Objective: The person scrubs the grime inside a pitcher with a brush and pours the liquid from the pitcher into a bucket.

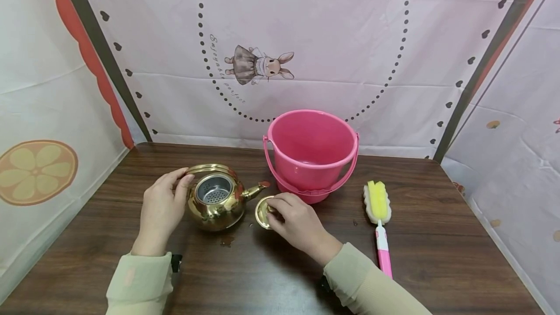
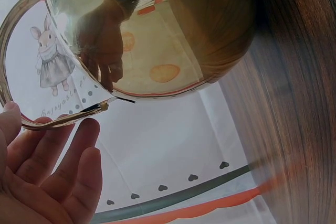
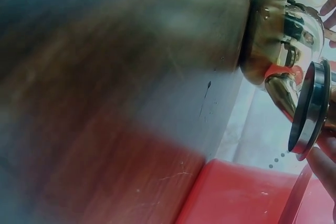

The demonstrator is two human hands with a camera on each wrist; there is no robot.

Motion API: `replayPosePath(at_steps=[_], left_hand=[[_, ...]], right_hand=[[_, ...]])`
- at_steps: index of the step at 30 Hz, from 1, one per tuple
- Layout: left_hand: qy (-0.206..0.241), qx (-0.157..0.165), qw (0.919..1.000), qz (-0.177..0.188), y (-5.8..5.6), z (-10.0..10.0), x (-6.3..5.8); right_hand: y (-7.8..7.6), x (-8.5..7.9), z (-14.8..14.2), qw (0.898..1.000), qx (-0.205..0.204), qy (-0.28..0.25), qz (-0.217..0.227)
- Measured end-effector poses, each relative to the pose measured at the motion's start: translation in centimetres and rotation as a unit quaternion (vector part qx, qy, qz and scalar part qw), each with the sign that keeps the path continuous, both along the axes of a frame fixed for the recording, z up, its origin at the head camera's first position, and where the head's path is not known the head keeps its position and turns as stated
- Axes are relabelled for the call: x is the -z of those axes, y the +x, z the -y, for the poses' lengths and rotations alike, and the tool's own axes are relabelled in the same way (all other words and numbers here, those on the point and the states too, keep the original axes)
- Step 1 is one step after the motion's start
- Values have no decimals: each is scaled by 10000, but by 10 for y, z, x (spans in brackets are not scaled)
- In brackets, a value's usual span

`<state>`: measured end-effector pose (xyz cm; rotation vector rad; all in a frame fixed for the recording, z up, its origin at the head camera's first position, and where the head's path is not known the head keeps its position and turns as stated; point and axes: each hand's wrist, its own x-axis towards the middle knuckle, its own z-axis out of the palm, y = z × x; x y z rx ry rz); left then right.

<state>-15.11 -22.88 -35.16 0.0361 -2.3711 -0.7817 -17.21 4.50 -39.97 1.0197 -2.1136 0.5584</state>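
One gold teapot (image 1: 218, 215) stands on the table (image 1: 437, 247) left of the frame's centre, its mouth uncovered and a perforated strainer (image 1: 214, 190) showing inside. The thumb and fingers of my left hand (image 1: 164, 203) are closed on its raised handle (image 1: 214, 166), at the side away from the spout (image 1: 255, 191). Near the centre, the fingers of my right hand (image 1: 298, 221) pinch the gold lid (image 1: 261, 214) by its knob; I hold it tilted, off the teapot and just beyond the spout's tip. A wet patch (image 1: 227, 241) marks the wood below the teapot. Behind my right hand stands a pink bucket (image 1: 306, 176), its bail hanging down in front. Toward the right of the frame lies a sponge brush (image 1: 378, 203), yellow and white at the head, with a white and pink handle. A pale cloth (image 1: 341, 38) with a sideways rabbit print (image 1: 258, 64) fills the upper frame.
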Motion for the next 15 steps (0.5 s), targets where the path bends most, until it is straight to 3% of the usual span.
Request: replayPosePath(at_steps=[8, 15], left_hand=[[-22, 21, 10000, 36, 0, 0, -1], [-43, 4, 10000, 60, 0, 0, -1]], right_hand=[[1, 0, -4, 9997, 69, 136, 206], [2, -1, -7, 9998, 83, 122, 101]])
